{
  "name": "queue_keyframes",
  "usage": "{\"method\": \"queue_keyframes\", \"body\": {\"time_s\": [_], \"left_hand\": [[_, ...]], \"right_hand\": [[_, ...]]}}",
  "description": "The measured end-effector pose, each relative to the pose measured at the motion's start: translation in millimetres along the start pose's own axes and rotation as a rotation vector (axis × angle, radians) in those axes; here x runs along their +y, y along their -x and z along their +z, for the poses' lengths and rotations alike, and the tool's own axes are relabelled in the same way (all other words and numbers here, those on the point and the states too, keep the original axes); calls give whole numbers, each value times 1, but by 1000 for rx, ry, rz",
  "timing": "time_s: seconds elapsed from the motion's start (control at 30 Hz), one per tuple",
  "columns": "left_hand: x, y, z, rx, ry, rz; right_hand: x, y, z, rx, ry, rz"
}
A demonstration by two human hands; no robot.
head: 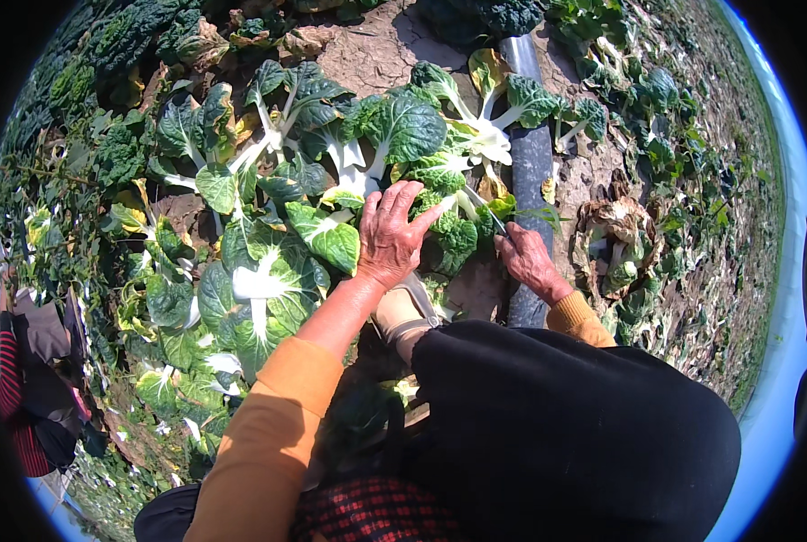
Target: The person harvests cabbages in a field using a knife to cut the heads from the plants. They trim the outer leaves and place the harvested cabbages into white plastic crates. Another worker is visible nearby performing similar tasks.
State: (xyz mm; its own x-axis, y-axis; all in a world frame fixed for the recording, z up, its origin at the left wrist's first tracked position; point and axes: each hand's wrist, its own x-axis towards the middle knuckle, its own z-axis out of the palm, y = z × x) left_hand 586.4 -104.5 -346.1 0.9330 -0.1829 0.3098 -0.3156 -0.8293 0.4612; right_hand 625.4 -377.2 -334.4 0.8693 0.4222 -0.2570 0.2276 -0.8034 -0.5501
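Observation:
My left hand (393, 234) lies back-up over leafy green heads, with its thumb stretched out towards a pale stalk (452, 202). It appears to hold nothing, though leaves hide part of what is under the fingers. In my right hand (530, 263) is a thin-bladed knife (497, 220), whose blade slants up and left into the leaves by that stalk. Just beyond the blade lies a head of greens with its white base (490, 141) showing. Left of my left hand, another head rests with its cut white base (254, 283) facing up.
A dark irrigation hose (532, 166) runs along the cracked soil, past my right hand. My shoe (403, 315) stands below my left hand. A withered head (616, 237) sits to the right. Another person (37, 379) is at the far left edge.

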Motion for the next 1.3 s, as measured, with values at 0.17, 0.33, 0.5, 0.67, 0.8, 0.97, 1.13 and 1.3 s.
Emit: {"method": "queue_keyframes", "body": {"time_s": [0.17, 0.33, 0.5, 0.67, 0.8, 0.97, 1.13, 1.3], "left_hand": [[-4, -5, -3, -40, -27, -29], [-5, -1, 1, -28, 8, -56], [-9, 2, 7, -1, 23, -64], [-13, 8, 16, 62, 54, -107], [-10, 13, 3, 109, 218, -185], [-4, 25, -68, 138, 818, -421], [-9, 57, -150, 320, 1995, -646], [-10, 84, -189, 363, 2161, -783]], "right_hand": [[7, -16, 0, -118, 184, -86], [18, -18, 8, -151, 129, -94], [13, -27, 6, -86, -71, -140], [-2, -36, -2, -422, -152, 243], [-7, -24, 7, -369, -16, 99], [-23, 8, -13, -285, -43, 176], [-112, 11, -47, -152, -962, 169], [-238, -30, -82, -434, -947, -301]]}}
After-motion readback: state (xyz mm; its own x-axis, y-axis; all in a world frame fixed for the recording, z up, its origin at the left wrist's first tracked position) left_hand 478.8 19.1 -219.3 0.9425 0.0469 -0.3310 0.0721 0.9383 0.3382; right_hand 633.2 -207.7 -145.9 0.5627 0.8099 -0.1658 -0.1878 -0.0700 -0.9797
